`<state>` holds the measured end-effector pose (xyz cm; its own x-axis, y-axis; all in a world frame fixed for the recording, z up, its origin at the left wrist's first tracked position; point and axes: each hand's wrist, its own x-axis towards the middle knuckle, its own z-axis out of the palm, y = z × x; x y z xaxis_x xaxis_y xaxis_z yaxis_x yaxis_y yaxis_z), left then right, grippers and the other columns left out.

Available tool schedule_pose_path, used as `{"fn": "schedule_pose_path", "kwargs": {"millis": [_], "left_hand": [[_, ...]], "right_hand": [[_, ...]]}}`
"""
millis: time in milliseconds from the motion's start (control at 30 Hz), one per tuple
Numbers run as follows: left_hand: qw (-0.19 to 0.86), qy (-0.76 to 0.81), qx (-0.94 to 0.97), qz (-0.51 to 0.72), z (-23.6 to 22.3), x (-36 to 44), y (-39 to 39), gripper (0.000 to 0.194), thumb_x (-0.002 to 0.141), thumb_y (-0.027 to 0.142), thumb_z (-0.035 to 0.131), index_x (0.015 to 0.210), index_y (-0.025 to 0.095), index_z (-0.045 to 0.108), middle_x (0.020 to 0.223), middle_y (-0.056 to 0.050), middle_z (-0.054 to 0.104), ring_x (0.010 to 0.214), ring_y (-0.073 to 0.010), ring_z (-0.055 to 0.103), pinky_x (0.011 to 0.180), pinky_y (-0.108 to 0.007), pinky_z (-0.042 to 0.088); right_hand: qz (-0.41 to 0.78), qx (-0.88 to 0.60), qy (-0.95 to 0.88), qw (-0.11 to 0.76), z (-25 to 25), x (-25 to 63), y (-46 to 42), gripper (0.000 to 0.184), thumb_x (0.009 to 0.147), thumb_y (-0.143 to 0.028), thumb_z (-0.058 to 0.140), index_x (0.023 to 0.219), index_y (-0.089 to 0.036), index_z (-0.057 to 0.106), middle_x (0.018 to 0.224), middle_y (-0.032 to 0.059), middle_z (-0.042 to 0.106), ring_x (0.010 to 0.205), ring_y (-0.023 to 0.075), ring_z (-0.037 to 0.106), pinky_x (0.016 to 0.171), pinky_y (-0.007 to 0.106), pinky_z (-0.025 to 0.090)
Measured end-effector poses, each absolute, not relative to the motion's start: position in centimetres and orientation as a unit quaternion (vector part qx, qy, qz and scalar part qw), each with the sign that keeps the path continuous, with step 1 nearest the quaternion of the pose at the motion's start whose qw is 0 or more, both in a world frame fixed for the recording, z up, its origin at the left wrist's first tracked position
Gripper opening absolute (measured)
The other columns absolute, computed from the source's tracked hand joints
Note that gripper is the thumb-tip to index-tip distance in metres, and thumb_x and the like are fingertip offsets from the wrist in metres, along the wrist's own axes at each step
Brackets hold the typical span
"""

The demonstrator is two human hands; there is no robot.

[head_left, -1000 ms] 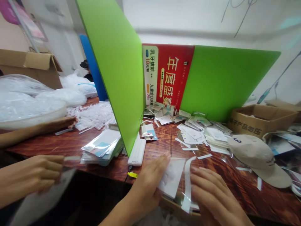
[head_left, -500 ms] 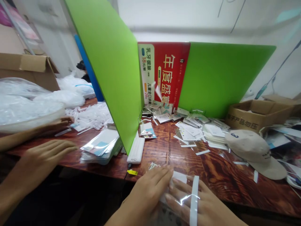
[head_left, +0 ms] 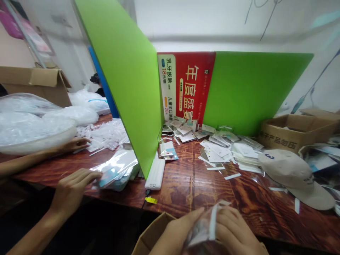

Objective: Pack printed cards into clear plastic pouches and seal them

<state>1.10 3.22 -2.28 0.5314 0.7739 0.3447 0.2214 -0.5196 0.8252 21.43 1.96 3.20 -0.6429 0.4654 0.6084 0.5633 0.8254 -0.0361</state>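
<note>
Fingers of left hand [head_left: 176, 235] and right hand [head_left: 233, 232] clamp a clear bag [head_left: 203, 228] between them, over a box [head_left: 150, 235]; beyond their tips, table [head_left: 186, 184], cap [head_left: 290, 171], green divider [head_left: 127, 74].

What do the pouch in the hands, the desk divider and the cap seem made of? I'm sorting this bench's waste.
The pouch between the left hand and right hand looks like clear glossy plastic film: see-through and glinting. The divider seems smooth rigid plastic sheet, evenly green, though coated board is possible. The cap looks like matte beige woven cloth, softly creased.
</note>
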Motion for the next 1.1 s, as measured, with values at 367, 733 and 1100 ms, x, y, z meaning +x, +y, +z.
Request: {"fn": "schedule_pose_path", "kwargs": {"millis": [367,733,1100], "left_hand": [[0.603,0.386,0.544,0.437,-0.4,-0.8,1.9,0.047,0.089,0.052,0.062,0.127,0.025,0.067,0.134,-0.009,0.067,0.126,-0.0283,0.060,0.111,-0.040,0.043],[0.534,0.449,0.586,0.411,-1.5,-0.5,1.9,0.056,0.091,0.045,0.056,0.138,0.014,0.056,0.094,-0.010,0.078,0.084,-0.0252,0.074,0.082,-0.032,0.059],[0.572,0.447,0.558,0.401,-3.3,-1.9,1.5,0.055,0.087,0.050,0.062,0.135,0.023,0.060,0.094,-0.006,0.080,0.081,-0.0242,0.075,0.077,-0.032,0.061]], "right_hand": [[-0.033,-0.354,-0.837,0.416,2.9,17.8,2.9,0.017,0.101,-0.020,0.048,0.100,-0.021,0.065,0.078,0.0013,0.069,0.078,0.0190,0.060,0.082,0.032,0.041],[-0.159,-0.339,-0.861,0.344,1.5,14.8,5.2,0.038,0.104,-0.014,0.029,0.100,-0.010,0.067,0.088,0.0095,0.068,0.086,0.0232,0.055,0.082,0.035,0.041],[-0.119,-0.360,-0.842,0.384,1.3,17.0,6.1,0.015,0.097,-0.012,0.049,0.100,-0.014,0.063,0.086,0.0074,0.067,0.079,0.0205,0.060,0.073,0.032,0.049]]}}
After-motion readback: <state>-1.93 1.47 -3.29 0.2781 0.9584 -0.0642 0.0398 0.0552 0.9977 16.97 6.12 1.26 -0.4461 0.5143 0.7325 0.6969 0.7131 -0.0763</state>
